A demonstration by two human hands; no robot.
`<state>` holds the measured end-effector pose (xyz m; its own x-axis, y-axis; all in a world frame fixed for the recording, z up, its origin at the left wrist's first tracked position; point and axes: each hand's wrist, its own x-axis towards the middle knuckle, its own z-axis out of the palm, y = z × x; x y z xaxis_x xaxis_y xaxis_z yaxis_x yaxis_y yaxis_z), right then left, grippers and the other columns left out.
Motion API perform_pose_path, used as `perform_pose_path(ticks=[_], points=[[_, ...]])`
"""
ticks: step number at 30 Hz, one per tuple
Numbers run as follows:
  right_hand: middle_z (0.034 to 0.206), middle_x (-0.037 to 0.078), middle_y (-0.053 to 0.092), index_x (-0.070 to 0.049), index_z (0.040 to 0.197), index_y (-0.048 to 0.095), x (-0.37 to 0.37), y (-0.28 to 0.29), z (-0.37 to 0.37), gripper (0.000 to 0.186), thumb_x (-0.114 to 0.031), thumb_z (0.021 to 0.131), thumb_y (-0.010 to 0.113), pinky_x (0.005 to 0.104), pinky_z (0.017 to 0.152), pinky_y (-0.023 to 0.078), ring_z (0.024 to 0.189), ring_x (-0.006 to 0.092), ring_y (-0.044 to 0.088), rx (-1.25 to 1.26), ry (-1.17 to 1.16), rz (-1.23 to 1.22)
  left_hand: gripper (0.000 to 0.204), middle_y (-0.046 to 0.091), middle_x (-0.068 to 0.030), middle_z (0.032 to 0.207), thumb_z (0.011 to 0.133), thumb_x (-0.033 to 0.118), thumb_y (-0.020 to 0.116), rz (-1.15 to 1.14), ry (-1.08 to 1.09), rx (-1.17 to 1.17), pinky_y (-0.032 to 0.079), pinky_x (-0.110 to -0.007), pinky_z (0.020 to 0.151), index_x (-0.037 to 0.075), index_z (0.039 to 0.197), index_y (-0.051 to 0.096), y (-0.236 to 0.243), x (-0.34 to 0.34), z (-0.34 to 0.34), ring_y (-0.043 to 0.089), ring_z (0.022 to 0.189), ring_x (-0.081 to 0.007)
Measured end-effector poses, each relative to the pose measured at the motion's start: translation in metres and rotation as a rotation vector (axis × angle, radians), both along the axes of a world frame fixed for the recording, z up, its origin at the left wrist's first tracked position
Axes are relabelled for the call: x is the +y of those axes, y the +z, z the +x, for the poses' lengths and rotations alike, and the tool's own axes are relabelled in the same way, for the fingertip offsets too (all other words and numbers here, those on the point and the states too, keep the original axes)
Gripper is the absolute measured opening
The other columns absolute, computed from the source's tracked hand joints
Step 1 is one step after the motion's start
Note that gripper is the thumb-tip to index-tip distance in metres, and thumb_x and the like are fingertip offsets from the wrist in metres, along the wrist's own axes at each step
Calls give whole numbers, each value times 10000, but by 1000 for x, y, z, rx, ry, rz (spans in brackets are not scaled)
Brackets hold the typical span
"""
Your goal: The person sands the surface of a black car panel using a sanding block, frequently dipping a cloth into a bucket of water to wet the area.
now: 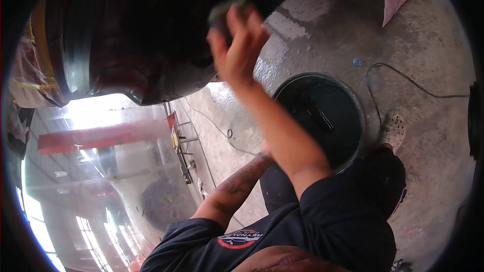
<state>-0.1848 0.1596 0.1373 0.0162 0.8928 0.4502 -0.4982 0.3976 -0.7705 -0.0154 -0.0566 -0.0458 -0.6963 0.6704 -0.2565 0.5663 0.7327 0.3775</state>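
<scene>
Head view: a raised hand (237,53) pinches a dark-green scrub pad (227,12) against a big dark curved tyre-like body (136,35).
Other hand's grip is hidden behind the forearm. A dark tub of water (322,116) sits on the concrete floor (428,55) by a foot (393,128); stepping back risks snagging the loose cable (403,78).

Car body panel (126,45) looks like glossy dark painted metal; sponge (224,12) matt and rough, concrete floor (428,60) wet, gritty, patchy.

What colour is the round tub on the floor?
The round tub is dark green, with dark water inside; the head view shows it.
</scene>
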Motion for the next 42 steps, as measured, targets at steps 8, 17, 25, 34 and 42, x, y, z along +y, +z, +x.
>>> perform_pose_path(ticks=[8,17,25,34,42], points=[[1382,263,470,-111,1427,495,53,-25,-17,687,-244,840,827,510,980,399,1177,420,505,-47,-125,56,493,711,-138,1135,794,358,774,196,182,-228,502,-443,990,96,1205,706,0,15,0,658,1119,-348],[1355,291,445,42,1420,462,-49,-38,9,641,-280,942,745,534,1097,342,1237,449,443,-89,140,-114,426,622,-145,1162,822,326,702,-113,-103,73,483,-463,948,132,1200,671,46,52,7,598,1120,-335],[1371,248,446,-21,1403,484,45,-29,-4,514,-217,975,691,512,1072,390,1284,424,436,-88,114,-301,438,689,-170,1153,859,353,720,-102,-60,26,473,-475,989,99,1215,695,44,33,-1,648,1102,-303],[1392,286,447,-18,1371,544,-47,-51,28,536,-207,917,758,537,1101,370,1311,451,424,-133,285,-153,547,633,-117,1303,893,334,728,-219,-167,-37,468,-458,1019,75,1355,587,38,24,6,606,1197,-307],[1387,255,452,-41,1402,536,-35,-9,24,554,-207,921,755,515,1098,391,1311,438,447,-88,274,-222,487,592,-117,1383,971,308,706,-133,-165,207,430,-402,1089,81,1387,593,-34,-97,-8,516,1305,-250]])
